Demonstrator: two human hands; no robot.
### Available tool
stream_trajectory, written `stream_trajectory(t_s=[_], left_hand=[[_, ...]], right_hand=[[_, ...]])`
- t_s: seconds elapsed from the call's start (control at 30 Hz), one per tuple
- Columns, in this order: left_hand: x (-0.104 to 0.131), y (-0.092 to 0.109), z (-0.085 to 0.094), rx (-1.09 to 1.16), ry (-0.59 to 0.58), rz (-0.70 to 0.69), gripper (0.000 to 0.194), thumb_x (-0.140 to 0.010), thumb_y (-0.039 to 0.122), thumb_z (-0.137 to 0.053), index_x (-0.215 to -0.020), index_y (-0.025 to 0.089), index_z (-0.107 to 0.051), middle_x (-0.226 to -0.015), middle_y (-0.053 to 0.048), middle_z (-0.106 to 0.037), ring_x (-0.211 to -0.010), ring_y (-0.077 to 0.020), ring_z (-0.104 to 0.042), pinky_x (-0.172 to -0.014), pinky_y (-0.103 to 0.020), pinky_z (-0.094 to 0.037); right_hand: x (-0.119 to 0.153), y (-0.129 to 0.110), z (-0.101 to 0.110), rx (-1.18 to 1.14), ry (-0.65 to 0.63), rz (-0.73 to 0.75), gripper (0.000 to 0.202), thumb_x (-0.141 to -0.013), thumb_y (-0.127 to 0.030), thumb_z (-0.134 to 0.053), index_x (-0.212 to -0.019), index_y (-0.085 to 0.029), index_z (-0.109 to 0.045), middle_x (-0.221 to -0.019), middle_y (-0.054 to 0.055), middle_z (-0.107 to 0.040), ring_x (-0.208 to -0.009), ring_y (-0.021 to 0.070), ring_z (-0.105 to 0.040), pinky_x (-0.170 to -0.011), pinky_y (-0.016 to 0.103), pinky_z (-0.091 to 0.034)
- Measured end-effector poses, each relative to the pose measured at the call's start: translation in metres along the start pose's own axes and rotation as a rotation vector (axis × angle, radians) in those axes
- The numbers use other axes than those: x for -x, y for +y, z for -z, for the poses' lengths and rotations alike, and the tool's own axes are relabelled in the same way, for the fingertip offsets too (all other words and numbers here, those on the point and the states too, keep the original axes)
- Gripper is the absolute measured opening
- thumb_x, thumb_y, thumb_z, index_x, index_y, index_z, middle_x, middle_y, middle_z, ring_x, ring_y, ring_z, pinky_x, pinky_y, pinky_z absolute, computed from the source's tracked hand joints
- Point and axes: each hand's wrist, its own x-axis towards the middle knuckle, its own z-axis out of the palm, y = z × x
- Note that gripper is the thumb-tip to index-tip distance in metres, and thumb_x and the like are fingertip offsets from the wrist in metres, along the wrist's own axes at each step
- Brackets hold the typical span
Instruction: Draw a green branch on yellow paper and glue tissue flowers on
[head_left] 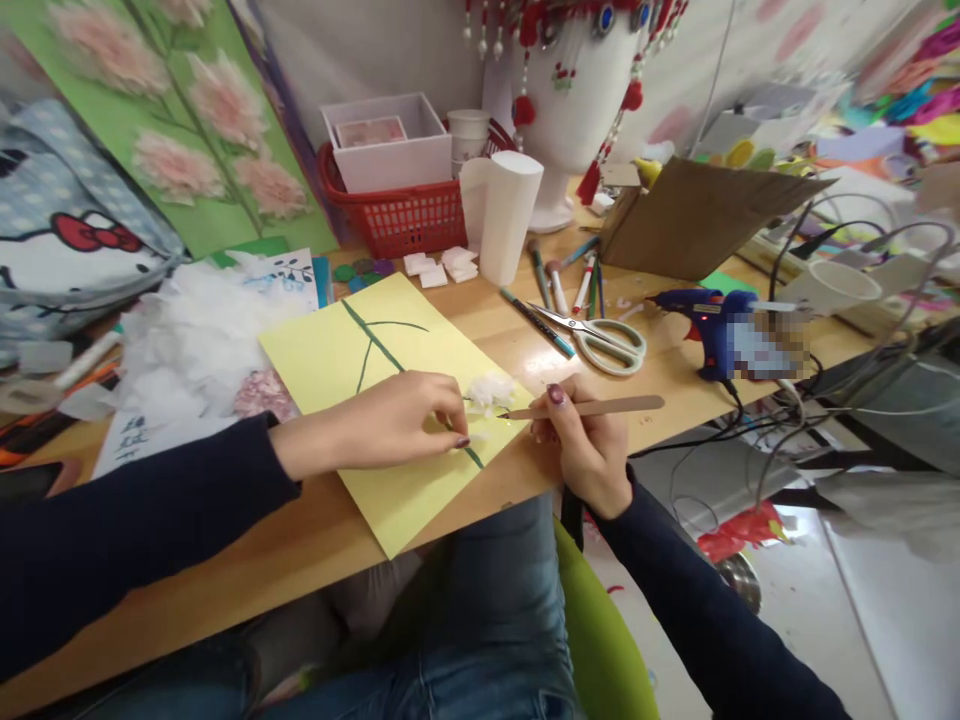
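Observation:
A yellow sheet of paper (pixel 315 345) with dark green painted stems lies slantwise at the table edge. My left hand (pixel 409 420) rests over it, fingers curled and closed near the thumb; whatever they pinch is hidden. A small white petal lies close to those fingertips. Just beyond them a white ruffled flower (pixel 491 390) sits on the paper. At the paper's right edge my right hand (pixel 589 440) is closed around a slim brown pointed tool (pixel 626 404), perhaps tweezers. Its fine dark tip points left, just below the flower.
Scissors (pixel 611 345), markers (pixel 540 325) and a blue glue gun (pixel 712 330) with cords lie to the right. White petals (pixel 195 330) are heaped at left. Behind stand a red basket (pixel 409 218), a white paper cup (pixel 514 215) and a cardboard piece (pixel 697 220).

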Motion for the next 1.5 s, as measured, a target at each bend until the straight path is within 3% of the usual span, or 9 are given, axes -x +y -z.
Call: stream_trajectory(t_s=[0.23, 0.43, 0.63, 0.73, 0.83, 0.97, 1.27, 1.4, 1.5], left_hand=[[0.004, -0.002, 0.006, 0.051, 0.005, -0.008, 0.013, -0.088, 0.025, -0.063, -0.083, 0.020, -0.074, -0.091, -0.003, -0.069, -0.084, -0.0176, -0.067, -0.080, -0.028, -0.048], [-0.007, 0.005, -0.002, 0.022, 0.031, -0.035, 0.013, -0.089, 0.022, -0.061, -0.083, 0.020, -0.073, -0.089, -0.003, -0.070, -0.084, -0.0185, -0.067, -0.079, -0.029, -0.048], [-0.019, 0.005, -0.009, -0.134, 0.152, 0.036, 0.011, -0.087, 0.020, -0.063, -0.083, 0.018, -0.073, -0.086, -0.004, -0.072, -0.082, -0.0206, -0.066, -0.076, -0.031, -0.046], [-0.022, 0.003, -0.011, -0.190, 0.173, 0.087, 0.010, -0.086, 0.019, -0.064, -0.081, 0.017, -0.072, -0.084, -0.004, -0.072, -0.078, -0.0201, -0.065, -0.072, -0.030, -0.045], [-0.023, 0.001, -0.012, -0.191, 0.168, 0.122, 0.010, -0.085, 0.018, -0.062, -0.081, 0.017, -0.072, -0.083, -0.003, -0.071, -0.075, -0.0188, -0.064, -0.069, -0.029, -0.044], [-0.024, 0.001, -0.013, -0.169, 0.164, 0.129, 0.011, -0.085, 0.019, -0.060, -0.080, 0.017, -0.070, -0.082, -0.003, -0.071, -0.074, -0.0184, -0.063, -0.068, -0.029, -0.044], [-0.023, 0.003, -0.017, -0.145, 0.254, 0.131, 0.008, -0.084, 0.024, -0.059, -0.087, 0.019, -0.065, -0.086, -0.003, -0.069, -0.077, -0.0198, -0.064, -0.073, -0.031, -0.048], [-0.010, -0.006, -0.020, -0.235, 0.291, 0.089, 0.039, -0.084, 0.043, -0.067, -0.110, 0.016, -0.059, -0.111, -0.012, -0.063, -0.106, -0.0303, -0.060, -0.091, -0.042, -0.050], [-0.002, -0.015, -0.026, -0.313, 0.228, 0.062, 0.074, -0.082, 0.057, -0.070, -0.133, 0.008, -0.047, -0.137, -0.023, -0.051, -0.134, -0.0392, -0.043, -0.110, -0.050, -0.038]], right_hand=[[-0.004, -0.007, -0.003, 0.235, -0.069, 0.104, 0.028, -0.102, -0.031, -0.048, -0.078, -0.020, -0.057, -0.066, -0.001, -0.062, -0.055, 0.0109, -0.055, -0.055, 0.025, -0.043], [-0.005, -0.007, -0.004, 0.380, 0.001, 0.118, 0.028, -0.102, -0.032, -0.045, -0.079, -0.021, -0.055, -0.064, 0.000, -0.062, -0.052, 0.0119, -0.054, -0.051, 0.026, -0.040], [-0.004, -0.007, -0.005, 0.365, 0.047, 0.127, 0.027, -0.101, -0.031, -0.048, -0.078, -0.020, -0.056, -0.063, -0.001, -0.061, -0.051, 0.0112, -0.053, -0.051, 0.025, -0.041], [0.001, -0.005, -0.004, 0.243, 0.095, 0.135, 0.025, -0.102, -0.029, -0.048, -0.080, -0.020, -0.057, -0.063, -0.001, -0.060, -0.051, 0.0107, -0.054, -0.052, 0.025, -0.043], [0.007, -0.003, -0.002, 0.175, 0.059, 0.188, 0.025, -0.102, -0.028, -0.047, -0.081, -0.020, -0.057, -0.066, -0.001, -0.060, -0.054, 0.0114, -0.056, -0.054, 0.026, -0.045], [0.009, -0.005, -0.001, 0.262, -0.006, 0.224, 0.026, -0.102, -0.030, -0.046, -0.081, -0.021, -0.057, -0.066, 0.001, -0.061, -0.055, 0.0126, -0.056, -0.054, 0.027, -0.045], [0.001, -0.006, -0.005, 0.447, -0.006, 0.190, 0.026, -0.103, -0.031, -0.044, -0.082, -0.020, -0.055, -0.066, 0.001, -0.062, -0.053, 0.0124, -0.054, -0.052, 0.026, -0.041], [-0.001, -0.004, -0.006, 0.472, -0.010, 0.178, 0.026, -0.103, -0.032, -0.044, -0.083, -0.020, -0.056, -0.065, 0.001, -0.062, -0.052, 0.0126, -0.054, -0.052, 0.026, -0.041], [-0.002, -0.004, -0.007, 0.498, -0.009, 0.188, 0.025, -0.102, -0.031, -0.045, -0.083, -0.020, -0.056, -0.066, 0.002, -0.064, -0.054, 0.0134, -0.056, -0.053, 0.027, -0.042]])
